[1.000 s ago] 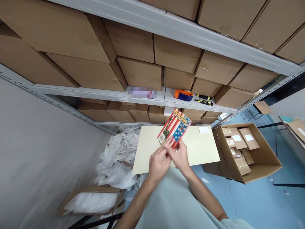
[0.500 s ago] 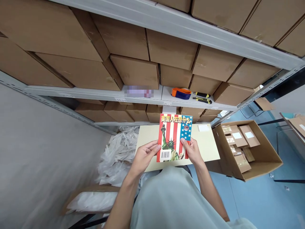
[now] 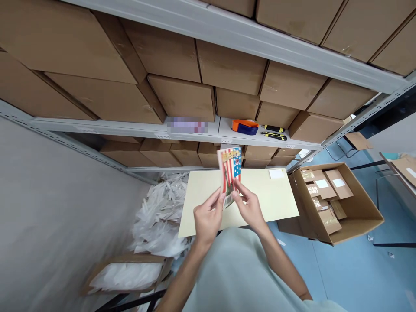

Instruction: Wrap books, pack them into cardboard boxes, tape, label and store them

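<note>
Both of my hands hold a book (image 3: 231,169) with a red, white and blue cover over the cream tabletop (image 3: 198,195). It is upright and turned at an angle, so its spine side and front show together. My left hand (image 3: 208,214) pinches the lower left edge between thumb and fingers. At the lower right, my right hand (image 3: 248,206) grips with its thumb and fingers near the cover. The lower part of the cover is blurred and partly hidden by my fingers.
Shelves with cardboard boxes (image 3: 182,95) face me, with a tape dispenser (image 3: 245,126) and utility knives (image 3: 273,135) on one ledge. An open carton (image 3: 360,221) of small parcels stands right; a heap of white plastic bags (image 3: 159,212) lies left. A white slip (image 3: 276,173) rests on the tabletop.
The book has turned from facing me flat to an angled, narrower view. My hands have come closer together, the right one moving left.
</note>
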Action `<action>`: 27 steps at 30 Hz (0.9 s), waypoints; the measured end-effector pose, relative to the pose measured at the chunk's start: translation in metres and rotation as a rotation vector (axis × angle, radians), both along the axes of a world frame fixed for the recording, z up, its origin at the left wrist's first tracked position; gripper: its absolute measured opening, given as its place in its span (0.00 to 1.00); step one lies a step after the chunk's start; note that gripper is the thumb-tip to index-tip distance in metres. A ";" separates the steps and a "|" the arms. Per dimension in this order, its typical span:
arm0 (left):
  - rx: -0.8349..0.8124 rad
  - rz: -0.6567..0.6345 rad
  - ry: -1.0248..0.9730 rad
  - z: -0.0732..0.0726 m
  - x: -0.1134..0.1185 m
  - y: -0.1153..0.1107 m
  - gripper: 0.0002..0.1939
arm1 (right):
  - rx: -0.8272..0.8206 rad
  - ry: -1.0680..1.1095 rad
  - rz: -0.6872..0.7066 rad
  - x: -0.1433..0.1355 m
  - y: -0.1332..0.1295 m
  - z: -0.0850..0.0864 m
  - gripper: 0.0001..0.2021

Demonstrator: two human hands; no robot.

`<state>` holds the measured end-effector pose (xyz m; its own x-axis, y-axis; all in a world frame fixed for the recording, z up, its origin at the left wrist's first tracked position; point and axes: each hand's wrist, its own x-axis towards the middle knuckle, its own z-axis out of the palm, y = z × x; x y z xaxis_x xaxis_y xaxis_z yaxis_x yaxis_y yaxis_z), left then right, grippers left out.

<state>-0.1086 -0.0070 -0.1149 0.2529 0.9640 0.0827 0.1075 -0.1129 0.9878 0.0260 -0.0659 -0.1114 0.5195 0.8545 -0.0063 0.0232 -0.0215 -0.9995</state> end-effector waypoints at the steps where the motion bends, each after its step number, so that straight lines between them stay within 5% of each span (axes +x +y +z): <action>1: 0.063 -0.042 0.031 0.001 0.003 -0.006 0.24 | 0.002 -0.024 0.009 -0.005 0.001 0.002 0.31; 5: 0.212 -0.294 0.082 0.004 0.010 -0.016 0.17 | -0.005 -0.015 -0.097 0.003 0.007 0.006 0.28; 7: 0.186 -0.306 0.091 0.005 0.007 -0.007 0.17 | 0.011 0.057 -0.114 0.016 0.006 0.008 0.30; 11: -0.076 -0.088 0.036 0.003 -0.008 0.031 0.34 | -0.010 0.207 -0.012 0.035 -0.007 0.013 0.30; 13: -0.287 -0.204 -0.052 0.001 -0.014 0.047 0.46 | -0.030 0.251 0.018 0.037 -0.014 0.015 0.30; 16: -0.394 -0.368 -0.110 -0.001 -0.014 0.056 0.44 | -0.040 0.247 0.037 0.038 -0.019 0.012 0.31; 23: -0.156 -0.263 -0.041 0.003 0.001 0.047 0.29 | -0.009 0.120 -0.026 0.055 -0.019 0.006 0.30; 27: 0.139 -0.218 0.027 0.014 -0.004 0.051 0.16 | 0.075 -0.019 0.055 0.066 -0.025 0.014 0.23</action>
<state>-0.1123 0.0439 -0.1005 0.4570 0.8665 0.2007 0.0922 -0.2706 0.9583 0.0919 -0.0910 -0.0978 0.4711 0.8795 0.0679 0.0410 0.0550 -0.9976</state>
